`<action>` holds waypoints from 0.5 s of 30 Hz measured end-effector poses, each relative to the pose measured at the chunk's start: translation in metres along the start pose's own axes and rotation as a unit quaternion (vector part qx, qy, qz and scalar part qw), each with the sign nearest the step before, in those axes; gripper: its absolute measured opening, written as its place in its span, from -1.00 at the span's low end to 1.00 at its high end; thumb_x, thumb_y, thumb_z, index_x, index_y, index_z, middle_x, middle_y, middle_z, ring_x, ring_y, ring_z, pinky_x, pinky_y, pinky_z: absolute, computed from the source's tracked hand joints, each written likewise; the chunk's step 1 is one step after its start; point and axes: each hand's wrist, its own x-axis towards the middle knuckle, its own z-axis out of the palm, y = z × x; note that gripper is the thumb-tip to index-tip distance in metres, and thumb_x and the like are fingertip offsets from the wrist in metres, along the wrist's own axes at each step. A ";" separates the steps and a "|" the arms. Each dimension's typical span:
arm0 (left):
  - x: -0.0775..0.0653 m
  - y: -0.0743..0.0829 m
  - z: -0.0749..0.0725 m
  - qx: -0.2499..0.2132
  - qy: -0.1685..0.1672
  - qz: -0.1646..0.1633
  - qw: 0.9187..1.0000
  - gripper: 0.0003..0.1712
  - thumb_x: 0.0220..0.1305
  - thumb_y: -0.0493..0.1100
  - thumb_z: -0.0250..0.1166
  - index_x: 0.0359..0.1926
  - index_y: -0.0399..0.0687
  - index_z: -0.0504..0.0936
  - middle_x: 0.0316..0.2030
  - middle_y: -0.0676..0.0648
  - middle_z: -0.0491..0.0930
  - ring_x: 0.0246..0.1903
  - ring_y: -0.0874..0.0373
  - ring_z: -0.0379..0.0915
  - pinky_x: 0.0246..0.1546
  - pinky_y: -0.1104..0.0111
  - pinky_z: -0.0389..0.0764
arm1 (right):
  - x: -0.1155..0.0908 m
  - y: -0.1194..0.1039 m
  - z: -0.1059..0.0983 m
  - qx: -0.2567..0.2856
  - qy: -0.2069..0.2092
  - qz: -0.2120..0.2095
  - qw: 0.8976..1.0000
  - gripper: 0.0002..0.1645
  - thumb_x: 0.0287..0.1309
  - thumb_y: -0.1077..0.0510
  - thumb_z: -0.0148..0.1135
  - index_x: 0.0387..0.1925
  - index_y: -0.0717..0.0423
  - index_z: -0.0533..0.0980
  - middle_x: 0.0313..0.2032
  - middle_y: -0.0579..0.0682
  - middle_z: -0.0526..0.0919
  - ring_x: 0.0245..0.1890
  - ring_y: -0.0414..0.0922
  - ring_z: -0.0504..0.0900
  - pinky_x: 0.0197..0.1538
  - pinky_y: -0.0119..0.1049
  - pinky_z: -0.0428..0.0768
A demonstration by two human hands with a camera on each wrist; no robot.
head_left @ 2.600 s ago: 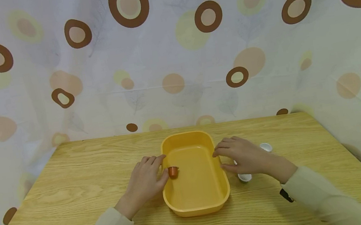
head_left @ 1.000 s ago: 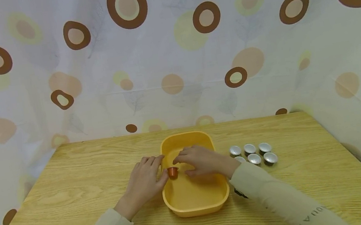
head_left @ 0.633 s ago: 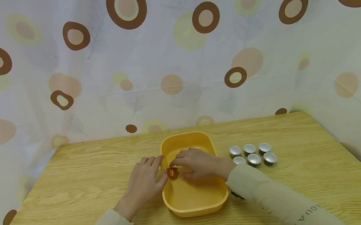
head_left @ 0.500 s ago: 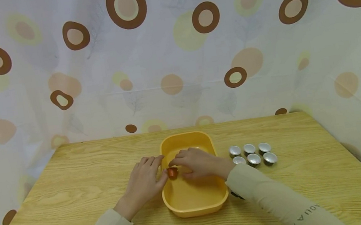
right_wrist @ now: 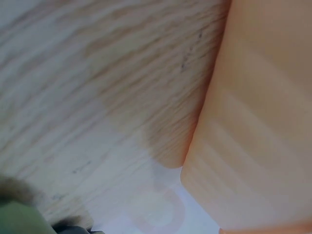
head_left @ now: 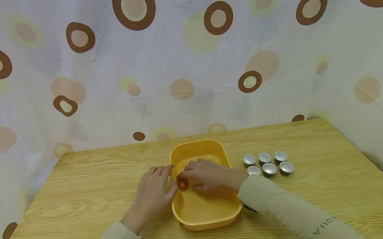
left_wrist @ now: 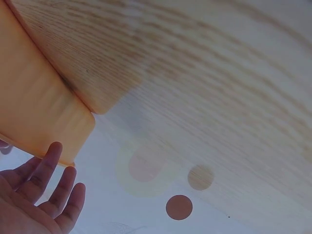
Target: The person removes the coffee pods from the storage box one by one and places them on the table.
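Note:
A yellow plastic basin (head_left: 211,224) stands mid-table. My left hand (head_left: 149,192) holds its left side, with the thumb tip over the rim; in the left wrist view, several fingers (left_wrist: 44,173) lie against the outer wall near the edge. Just inside that side is a copper-coloured coffee capsule (head_left: 183,185). My right hand (head_left: 208,174) reaches into the basin, its index finger over the capsule's top and its thumb a little apart on the capsule's right. The index finger hides the capsule's lid. Only the basin's outer wall (right_wrist: 263,122) shows in the right wrist view, without the right hand.
Several capsules with silvery lids (head_left: 269,169) stand in two rows right of the basin, beside my right forearm. The wooden table (head_left: 88,201) ends at the back against a patterned cloth (head_left: 184,71).
My right hand has come left from beside the basin's right rim into the basin and down to the capsule, uncovering the rows on the table. The left hand has stayed at the rim.

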 end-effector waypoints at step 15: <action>-0.001 0.000 0.000 0.002 0.008 0.005 1.000 -0.55 0.21 0.00 0.09 0.07 -0.10 0.49 -0.17 -0.03 0.60 -0.11 0.05 0.46 -0.15 0.19 0.52 | 0.000 0.002 0.004 -0.018 0.011 -0.006 1.000 -0.58 0.05 0.14 0.20 0.02 -0.07 0.47 -0.12 -0.18 0.56 -0.09 -0.20 0.50 -0.04 -0.27 0.44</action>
